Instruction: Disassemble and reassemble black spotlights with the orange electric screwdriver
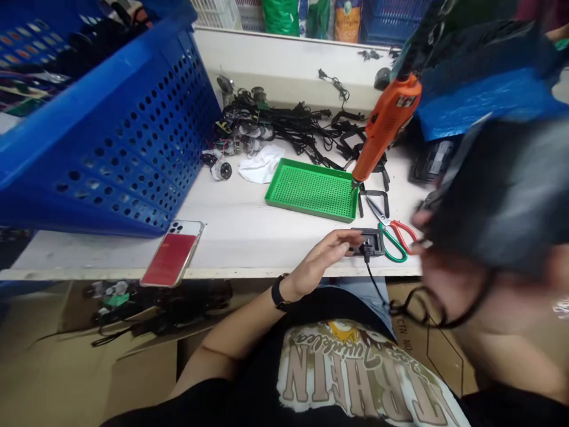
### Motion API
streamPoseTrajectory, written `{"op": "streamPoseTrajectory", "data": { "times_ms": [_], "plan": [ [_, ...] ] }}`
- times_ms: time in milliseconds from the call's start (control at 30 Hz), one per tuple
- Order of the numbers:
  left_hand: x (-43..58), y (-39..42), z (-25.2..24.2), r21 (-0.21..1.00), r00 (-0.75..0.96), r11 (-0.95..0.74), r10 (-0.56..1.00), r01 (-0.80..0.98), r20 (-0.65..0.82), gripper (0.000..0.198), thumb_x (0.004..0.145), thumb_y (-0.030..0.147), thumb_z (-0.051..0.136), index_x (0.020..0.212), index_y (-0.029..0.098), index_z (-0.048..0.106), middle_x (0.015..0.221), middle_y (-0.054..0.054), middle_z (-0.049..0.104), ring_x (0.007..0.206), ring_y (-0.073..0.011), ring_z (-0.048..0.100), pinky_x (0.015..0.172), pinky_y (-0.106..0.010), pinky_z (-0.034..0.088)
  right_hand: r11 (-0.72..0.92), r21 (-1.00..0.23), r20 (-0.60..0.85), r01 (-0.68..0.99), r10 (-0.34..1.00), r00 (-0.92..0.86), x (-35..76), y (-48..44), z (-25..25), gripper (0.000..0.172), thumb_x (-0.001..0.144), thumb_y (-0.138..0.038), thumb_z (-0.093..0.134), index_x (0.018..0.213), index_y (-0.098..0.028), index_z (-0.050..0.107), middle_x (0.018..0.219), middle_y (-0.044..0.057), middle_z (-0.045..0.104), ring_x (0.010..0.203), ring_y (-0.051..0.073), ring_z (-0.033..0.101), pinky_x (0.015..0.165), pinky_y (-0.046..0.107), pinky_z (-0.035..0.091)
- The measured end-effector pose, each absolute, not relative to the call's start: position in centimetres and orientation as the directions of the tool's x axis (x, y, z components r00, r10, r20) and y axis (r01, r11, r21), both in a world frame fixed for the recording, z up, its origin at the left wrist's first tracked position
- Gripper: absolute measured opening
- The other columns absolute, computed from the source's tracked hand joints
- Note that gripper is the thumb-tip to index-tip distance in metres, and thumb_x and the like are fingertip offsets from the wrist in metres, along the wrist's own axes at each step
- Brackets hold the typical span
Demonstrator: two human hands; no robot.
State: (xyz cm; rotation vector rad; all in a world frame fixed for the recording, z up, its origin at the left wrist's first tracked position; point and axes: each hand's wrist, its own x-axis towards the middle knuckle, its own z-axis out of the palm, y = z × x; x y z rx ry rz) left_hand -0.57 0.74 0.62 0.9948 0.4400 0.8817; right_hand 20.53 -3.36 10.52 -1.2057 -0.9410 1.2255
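Our left hand [317, 264] reaches across the white workbench [249, 237], fingers stretched out and open, their tips touching a small black plastic housing [367, 243] near the bench's front edge, a black cable [376, 283] dropping from it over that edge. Our right hand [420, 220] is nearly lost behind a blurred dark mass [498, 190] at the right of the view, so we cannot tell how it stands; only its fingers show, just beside the red-and-green-handled scissors [391, 237]. Those scissors lie touching the housing's far side. Above them, an orange electric screwdriver [386, 127] hangs tilted, its tip just over the bench beside a green perforated tray [311, 190]. Further back lie a tangle of black cables [284, 127], small motors [222, 170] and a white cloth [260, 164] — all beyond the tray. A tilted blue perforated crate [111, 130] looms over the bench's left side, and a smartphone in a red case [173, 252] overhangs the front edge.
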Motion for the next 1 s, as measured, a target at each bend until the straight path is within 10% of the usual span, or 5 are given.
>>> {"op": "streamPoseTrajectory", "data": {
  "times_ms": [167, 367, 667, 833, 1000],
  "plan": [
    [-2.0, -0.8, -1.2, 0.823, 0.540, 0.316, 0.841, -0.472, -0.013, 0.070, 0.095, 0.062, 0.071, 0.154, 0.031, 0.053, 0.157, -0.009, 0.057, 0.147, -0.0334, 0.051, 0.118, -0.047, 0.044, -0.241, -0.850, -0.286, -0.469, 0.958, 0.025, 13.8, -6.3, 3.5, 0.078, 0.085, -0.069, 0.068, 0.153, -0.032, 0.054, 0.144, 0.010, 0.070, 0.145, 0.039, 0.059, 0.119, 0.064, 0.051],
    [-2.2, -1.4, -1.6, 0.733, 0.488, 0.539, 0.811, -0.414, -0.321, 0.071, 0.088, 0.054, 0.083, 0.146, 0.030, 0.050, 0.145, -0.010, 0.063, 0.127, -0.0333, 0.065, 0.100, -0.048, 0.058, -0.226, -0.972, -0.235, 0.070, 0.957, -0.169, 16.0, -4.4, 0.2, 0.067, 0.099, -0.067, 0.056, 0.156, -0.033, 0.051, 0.168, 0.007, 0.048, 0.162, 0.032, 0.036, 0.137, 0.061, 0.023],
    [-2.5, -1.0, -1.5, 0.830, 0.250, 0.363, 0.927, -0.422, -0.278, 0.077, 0.074, 0.040, 0.096, 0.137, 0.028, 0.054, 0.134, -0.007, 0.071, 0.125, -0.0296, 0.069, 0.106, -0.044, 0.056, -0.032, -0.910, -0.144, 0.414, 0.960, -0.242, 18.8, -0.7, 2.6, 0.049, 0.105, -0.054, 0.057, 0.145, -0.028, 0.062, 0.135, 0.012, 0.069, 0.081, 0.017, 0.071, 0.079, 0.042, 0.064],
    [-2.5, -0.7, -1.1, 0.828, 0.236, 0.345, 0.935, -0.441, -0.264, 0.087, 0.067, 0.035, 0.100, 0.140, 0.029, 0.052, 0.135, -0.008, 0.071, 0.126, -0.0312, 0.069, 0.107, -0.046, 0.057, -0.003, -0.898, -0.132, 0.439, 0.955, -0.264, 17.9, 0.1, 2.5, 0.045, 0.108, -0.046, 0.050, 0.145, -0.022, 0.061, 0.105, 0.008, 0.077, 0.075, 0.019, 0.072, 0.073, 0.039, 0.060],
    [-3.0, -0.1, -1.1, 0.694, 0.239, 0.488, 0.871, -0.529, -0.430, 0.065, 0.080, 0.046, 0.089, 0.135, 0.029, 0.058, 0.124, -0.006, 0.074, 0.115, -0.0284, 0.072, 0.098, -0.043, 0.061, 0.086, -0.859, 0.014, 0.505, 0.989, -0.145, 18.9, 1.4, 3.5, 0.040, 0.105, -0.044, 0.059, 0.141, -0.027, 0.064, 0.119, 0.008, 0.076, 0.093, 0.023, 0.075, 0.088, 0.045, 0.061]
  ]
}}
